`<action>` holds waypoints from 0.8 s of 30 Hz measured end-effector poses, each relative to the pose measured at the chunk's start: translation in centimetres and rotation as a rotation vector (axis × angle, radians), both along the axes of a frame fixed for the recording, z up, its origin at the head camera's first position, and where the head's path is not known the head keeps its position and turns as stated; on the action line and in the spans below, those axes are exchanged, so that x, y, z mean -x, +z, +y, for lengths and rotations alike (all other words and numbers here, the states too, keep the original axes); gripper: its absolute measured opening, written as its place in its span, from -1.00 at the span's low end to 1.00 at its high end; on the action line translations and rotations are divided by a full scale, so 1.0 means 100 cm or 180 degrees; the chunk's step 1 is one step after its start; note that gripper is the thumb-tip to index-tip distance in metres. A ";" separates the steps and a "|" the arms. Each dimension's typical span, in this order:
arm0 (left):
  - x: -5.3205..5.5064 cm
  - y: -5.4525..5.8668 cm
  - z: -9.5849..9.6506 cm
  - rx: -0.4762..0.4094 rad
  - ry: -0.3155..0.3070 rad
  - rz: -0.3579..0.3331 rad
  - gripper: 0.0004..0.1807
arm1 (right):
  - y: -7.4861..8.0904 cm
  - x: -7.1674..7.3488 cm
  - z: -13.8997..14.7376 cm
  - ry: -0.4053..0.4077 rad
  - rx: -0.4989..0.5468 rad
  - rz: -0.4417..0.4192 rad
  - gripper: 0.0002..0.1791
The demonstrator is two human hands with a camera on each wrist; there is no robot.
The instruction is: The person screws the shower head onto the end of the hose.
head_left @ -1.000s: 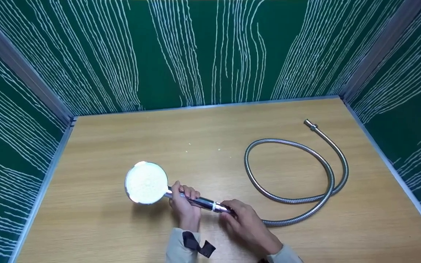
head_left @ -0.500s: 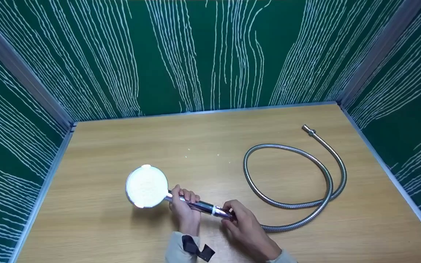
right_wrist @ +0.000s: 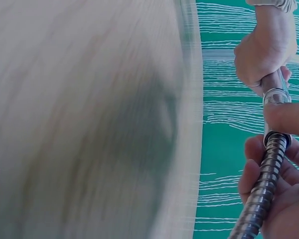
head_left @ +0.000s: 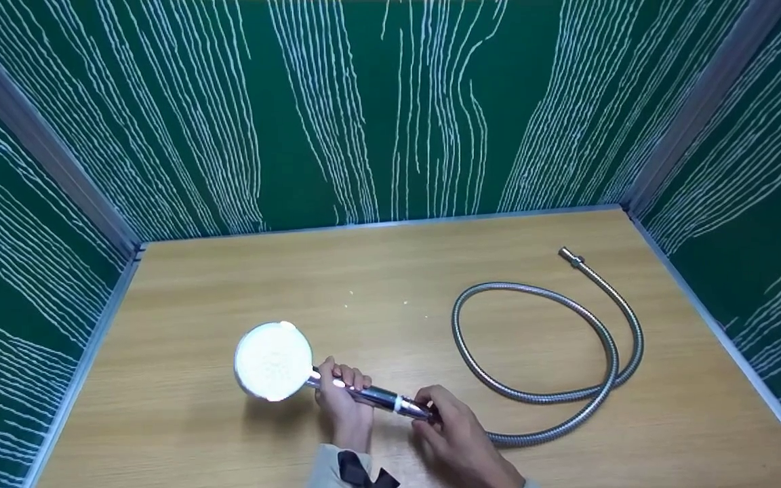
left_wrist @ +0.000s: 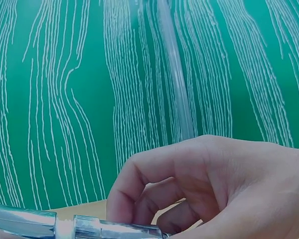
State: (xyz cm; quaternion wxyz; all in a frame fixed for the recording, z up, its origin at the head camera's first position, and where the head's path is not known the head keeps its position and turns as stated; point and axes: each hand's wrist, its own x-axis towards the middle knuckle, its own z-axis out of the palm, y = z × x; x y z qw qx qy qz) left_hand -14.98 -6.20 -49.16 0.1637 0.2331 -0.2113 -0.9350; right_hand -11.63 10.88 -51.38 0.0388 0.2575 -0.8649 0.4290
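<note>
My left hand (head_left: 348, 407) grips the handle of a chrome handheld shower head (head_left: 273, 361), whose round white face points up at the left. At the handle's lower end my right hand (head_left: 455, 430) pinches the chrome connector (right_wrist: 276, 141) between thumb and fingers. A ribbed metal shower hose (right_wrist: 263, 199) runs out of that connector, past the right palm in the right wrist view. In the left wrist view the right hand's curled fingers (left_wrist: 122, 199) meet the connector's end. The head view shows the hose (head_left: 533, 439) curving away to the right.
The hose lies in a loop on the wooden tabletop (head_left: 228, 285), its free end fitting (head_left: 570, 256) at the back right. Green panels (head_left: 377, 135) with white wavy lines wall the table at the back and both sides. Several tiny white specks (head_left: 405, 302) dot the table's middle.
The right hand's fingers have shifted on the connector, baring more of the chrome collar. The left hand keeps its grip. The whole scene sits lower in the head view.
</note>
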 end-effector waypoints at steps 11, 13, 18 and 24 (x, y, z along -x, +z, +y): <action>0.000 -0.004 0.002 -0.0068 0.0029 -0.0085 -0.63 | -0.001 -0.002 0.002 0.0066 0.0007 -0.0208 -0.76; -0.001 -0.004 0.002 -0.0053 0.0010 -0.0078 -0.63 | -0.002 -0.003 0.002 0.0094 0.0055 -0.0149 -0.78; -0.001 -0.004 0.002 -0.0020 -0.0044 -0.0027 -0.62 | -0.006 -0.003 0.002 0.0129 0.0179 0.0239 -0.76; 0.001 -0.002 0.001 -0.0052 -0.0010 -0.0001 -0.64 | -0.004 0.000 0.002 0.0119 0.0149 0.0232 -0.79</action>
